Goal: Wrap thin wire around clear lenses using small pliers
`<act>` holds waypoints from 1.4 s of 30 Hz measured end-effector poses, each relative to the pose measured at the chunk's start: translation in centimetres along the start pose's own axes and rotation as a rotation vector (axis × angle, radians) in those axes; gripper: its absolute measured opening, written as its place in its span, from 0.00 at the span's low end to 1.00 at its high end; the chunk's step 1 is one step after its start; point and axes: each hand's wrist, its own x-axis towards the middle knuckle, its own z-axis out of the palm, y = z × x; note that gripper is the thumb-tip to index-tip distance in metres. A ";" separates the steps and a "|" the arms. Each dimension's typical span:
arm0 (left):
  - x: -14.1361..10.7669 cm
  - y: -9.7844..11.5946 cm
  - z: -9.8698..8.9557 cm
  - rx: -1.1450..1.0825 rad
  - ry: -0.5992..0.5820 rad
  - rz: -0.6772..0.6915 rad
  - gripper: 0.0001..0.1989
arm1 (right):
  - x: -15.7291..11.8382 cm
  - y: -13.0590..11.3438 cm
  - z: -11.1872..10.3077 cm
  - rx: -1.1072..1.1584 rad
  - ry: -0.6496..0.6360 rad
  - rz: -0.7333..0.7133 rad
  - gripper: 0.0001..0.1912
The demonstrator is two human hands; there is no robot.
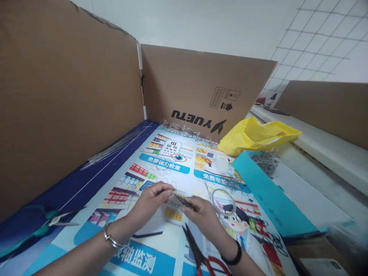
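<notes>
My left hand is closed in a pinch on a thin wire, which barely shows at the fingertips. My right hand grips dark, pointed tweezers, their tips meeting the left fingertips. Fine wire loops lie just beyond the left hand. To the right of my right hand rests a round coil of wire. Below it, near my right wrist, are scissors with dark blades and red handles, partly cut off by the frame's bottom edge.
Pliers with teal handles lie at the left. Long straight wires rest along the cardboard wall. Wire scraps line the back. On the right are a yellow bag and a teal board beside tangled wire.
</notes>
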 end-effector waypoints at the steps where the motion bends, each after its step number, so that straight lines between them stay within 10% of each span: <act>1: 0.0 0.1 0.0 -0.004 0.012 -0.005 0.08 | 0.0 0.0 0.0 -0.073 0.042 -0.006 0.06; 11: -0.2 0.4 0.8 0.095 0.093 -0.022 0.09 | -0.8 1.2 0.6 -0.585 0.334 -0.233 0.09; 23: 0.4 0.2 -0.2 0.210 -0.029 0.013 0.09 | 0.1 0.3 -0.5 -0.258 0.094 -0.051 0.04; 42: -0.1 -0.3 -0.1 0.645 0.152 0.268 0.08 | -0.1 0.1 0.3 -0.256 0.041 -0.021 0.05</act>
